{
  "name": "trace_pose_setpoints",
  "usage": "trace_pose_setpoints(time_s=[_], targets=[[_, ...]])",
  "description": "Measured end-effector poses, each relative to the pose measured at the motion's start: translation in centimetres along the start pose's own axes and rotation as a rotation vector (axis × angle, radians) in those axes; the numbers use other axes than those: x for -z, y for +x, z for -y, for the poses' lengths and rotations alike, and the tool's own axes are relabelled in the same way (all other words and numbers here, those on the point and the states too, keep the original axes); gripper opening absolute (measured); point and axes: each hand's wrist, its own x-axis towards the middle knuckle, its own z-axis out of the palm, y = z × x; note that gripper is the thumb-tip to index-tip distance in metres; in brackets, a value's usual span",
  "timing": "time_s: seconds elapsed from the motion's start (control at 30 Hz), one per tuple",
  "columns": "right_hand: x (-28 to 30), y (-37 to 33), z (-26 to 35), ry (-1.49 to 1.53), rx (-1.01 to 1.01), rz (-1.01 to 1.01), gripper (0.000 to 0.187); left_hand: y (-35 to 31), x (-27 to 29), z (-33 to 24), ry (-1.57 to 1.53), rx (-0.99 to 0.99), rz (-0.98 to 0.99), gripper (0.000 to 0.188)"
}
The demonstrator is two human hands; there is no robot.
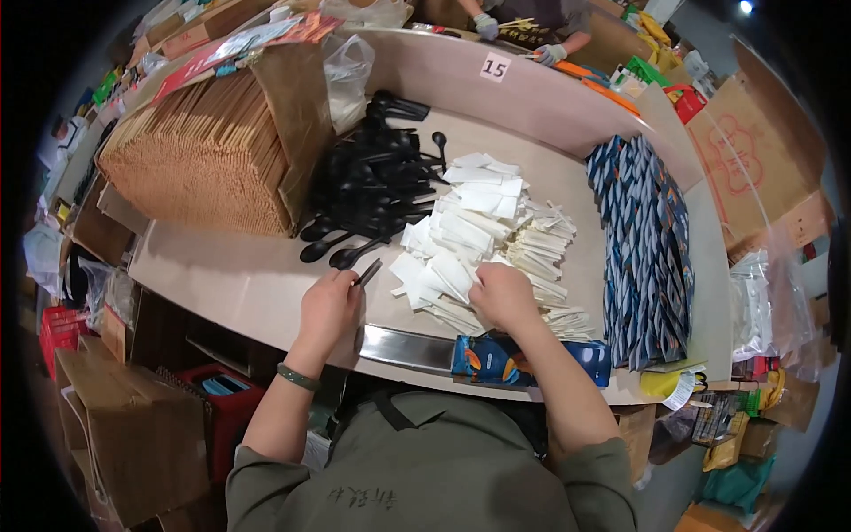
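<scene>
My left hand (330, 306) is closed around a black plastic spoon (367, 271), whose handle end sticks out past the fingers. My right hand (503, 295) has its fingertips pressed together at the near side of a heap of folded white paper napkins (465, 229). What it pinches looks like one of these napkins. Black spoons (377, 182) lie in a loose pile behind my left hand. Slim cream-coloured pieces (542, 239) lie along the napkins' right side. Under my right forearm, a blue printed packet (483, 358) rests at the table's front edge, beside a shiny metal strip (403, 347).
A carton (306, 124) of tightly packed brown paper pieces (199, 155) stands at the left. Blue packets (643, 248) are stacked in rows at the right. A raised panel (558, 97) borders the table's back; beyond it another person's gloved hands (551, 54) handle sticks.
</scene>
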Motion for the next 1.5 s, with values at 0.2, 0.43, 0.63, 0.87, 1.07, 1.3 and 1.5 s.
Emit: trace_pose_setpoints(time_s=[0.2, 0.43, 0.63, 0.87, 1.07, 1.3, 1.5], targets=[[-0.3, -4.8, 3.8, 0.237, 0.216, 0.148, 0.018, -2.1, 1.1, -0.2, -0.163, 0.088, -0.093, 0.013], [0.0, -6.2, 4.9, 0.36, 0.22, -0.005, 0.012, -4.2, 0.7, -1.6, -0.436, 0.234, -0.088, 0.016], [-1.2, -4.9, 5.3, 0.577, -0.126, 0.225, 0.015, -2.5, -1.4, -5.3, -0.143, 0.125, 0.265, 0.035], [-1.7, -7.4, 0.4, 0.726, -0.105, -0.148, 0.014, -1.8, 0.7, -2.6, -0.274, -0.235, 0.311, 0.019], [-0.2, -7.4, 1.7, 0.66, 0.009, 0.035, 0.013, -3.2, 1.5, -4.0, -0.178, -0.231, 0.286, 0.026], [-3.3, -7.2, 5.8, 0.339, 0.323, -0.203, 0.02, -2.9, 2.4, -3.4, -0.353, -0.096, 0.21, 0.009], [-1.5, -10.6, 3.1, 0.343, 0.388, -0.389, 0.028, -2.6, 2.9, -3.4, -0.17, -0.478, 0.203, 0.012]])
